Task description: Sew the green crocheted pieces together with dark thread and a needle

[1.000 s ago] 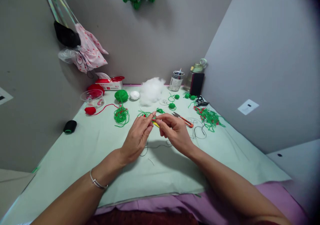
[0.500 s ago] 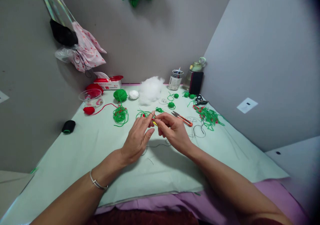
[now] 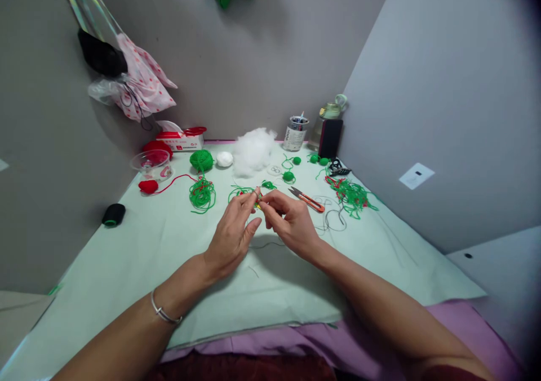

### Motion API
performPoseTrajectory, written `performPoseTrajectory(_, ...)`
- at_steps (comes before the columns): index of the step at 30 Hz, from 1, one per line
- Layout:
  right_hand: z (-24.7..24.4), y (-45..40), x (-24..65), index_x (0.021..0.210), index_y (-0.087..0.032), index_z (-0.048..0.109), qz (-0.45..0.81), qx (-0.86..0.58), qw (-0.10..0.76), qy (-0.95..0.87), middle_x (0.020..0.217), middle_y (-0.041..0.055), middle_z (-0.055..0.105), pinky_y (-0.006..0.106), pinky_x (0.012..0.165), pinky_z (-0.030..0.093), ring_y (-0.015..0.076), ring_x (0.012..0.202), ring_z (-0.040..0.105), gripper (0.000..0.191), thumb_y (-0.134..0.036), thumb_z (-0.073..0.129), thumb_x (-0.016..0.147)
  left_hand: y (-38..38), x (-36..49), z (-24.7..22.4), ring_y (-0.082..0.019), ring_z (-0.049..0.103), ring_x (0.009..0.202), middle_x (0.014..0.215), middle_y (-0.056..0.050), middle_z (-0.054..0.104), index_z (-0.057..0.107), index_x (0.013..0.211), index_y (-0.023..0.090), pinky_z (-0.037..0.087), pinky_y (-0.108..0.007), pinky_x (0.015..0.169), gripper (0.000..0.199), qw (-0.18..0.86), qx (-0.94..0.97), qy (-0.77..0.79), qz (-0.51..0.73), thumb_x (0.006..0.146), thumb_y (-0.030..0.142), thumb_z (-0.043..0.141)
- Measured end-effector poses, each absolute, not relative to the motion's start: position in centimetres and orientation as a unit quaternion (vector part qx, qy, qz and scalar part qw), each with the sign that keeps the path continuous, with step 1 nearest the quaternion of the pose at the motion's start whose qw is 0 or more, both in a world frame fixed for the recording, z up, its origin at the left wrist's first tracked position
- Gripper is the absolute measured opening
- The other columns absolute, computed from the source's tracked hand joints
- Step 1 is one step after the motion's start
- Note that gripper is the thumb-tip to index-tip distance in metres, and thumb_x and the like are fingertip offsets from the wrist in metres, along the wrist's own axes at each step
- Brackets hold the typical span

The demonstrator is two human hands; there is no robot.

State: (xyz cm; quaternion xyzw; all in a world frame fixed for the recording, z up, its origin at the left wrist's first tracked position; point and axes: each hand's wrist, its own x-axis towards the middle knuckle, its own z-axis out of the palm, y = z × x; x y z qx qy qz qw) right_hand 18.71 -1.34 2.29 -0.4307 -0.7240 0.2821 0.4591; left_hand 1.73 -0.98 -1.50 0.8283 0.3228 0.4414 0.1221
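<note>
My left hand (image 3: 231, 229) and my right hand (image 3: 289, 220) meet at the fingertips above the pale green cloth (image 3: 169, 262). Between them shows a small bit of yellow (image 3: 258, 205), mostly hidden by fingers. The fingers of my right hand are pinched together at this spot; what they grip is too small to name. My left hand's fingers are pressed together around the same place, its thumb raised. Green yarn (image 3: 239, 191) with red bits lies just behind my left fingers. Orange-handled thread snips (image 3: 308, 199) rest right of my hands, beside loose dark thread (image 3: 333, 217).
Green yarn ball (image 3: 201, 160), red yarn piece (image 3: 147, 186), clear tub (image 3: 156, 169) and black spool (image 3: 114, 215) are at left. White stuffing (image 3: 254, 151), pen cup (image 3: 295, 134), bottle (image 3: 332, 110) and phone (image 3: 330, 138) stand behind. Tangled yarn (image 3: 353, 198) lies right.
The view has shifted slightly, moving the scene a little left and up. Less of the yellow piece shows between my fingers. Both hands stay nearly in place.
</note>
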Motion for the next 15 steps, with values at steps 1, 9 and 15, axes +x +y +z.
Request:
performPoseTrajectory(1, 2.28, -1.34, 18.75, 0.089, -0.017, 0.061, 0.278, -0.431, 0.456, -0.727, 0.055, -0.0062, 0.055, 0.02, 0.052, 0.037, 0.0069, 0.048, 0.05, 0.013, -0.025, 0.054, 0.097, -1.0, 1.73, -1.49, -0.023, 0.054, 0.117, 0.135, -0.015, 0.049, 0.024, 0.16, 0.028, 0.05, -0.044, 0.099, 0.059, 0.126, 0.827, 0.324, 0.441, 0.104, 0.026, 0.043)
performPoseTrajectory(9, 2.15, -1.18, 18.9, 0.087, -0.019, 0.059, 0.272, -0.44, 0.435, -0.737, 0.055, -0.0058, 0.054, 0.022, 0.054, 0.035, 0.008, 0.049, 0.046, 0.014, -0.026, 0.052, 0.097, -1.11, 1.7, -1.49, -0.026, 0.047, 0.131, 0.142, -0.017, 0.045, 0.037, 0.154, 0.022, 0.045, -0.046, 0.108, 0.051, 0.119, 0.822, 0.347, 0.435, 0.103, 0.026, 0.043)
performPoseTrajectory(15, 2.12, -0.88, 18.85, 0.084, -0.019, 0.06, 0.257, -0.446, 0.429, -0.742, 0.054, -0.0055, 0.054, 0.022, 0.054, 0.034, 0.008, 0.048, 0.041, 0.016, -0.026, 0.053, 0.096, -1.05, 1.65, -1.34, -0.028, 0.046, 0.132, 0.15, -0.018, 0.043, 0.043, 0.15, 0.018, 0.04, -0.048, 0.11, 0.047, 0.073, 0.822, 0.374, 0.423, 0.104, 0.03, 0.041)
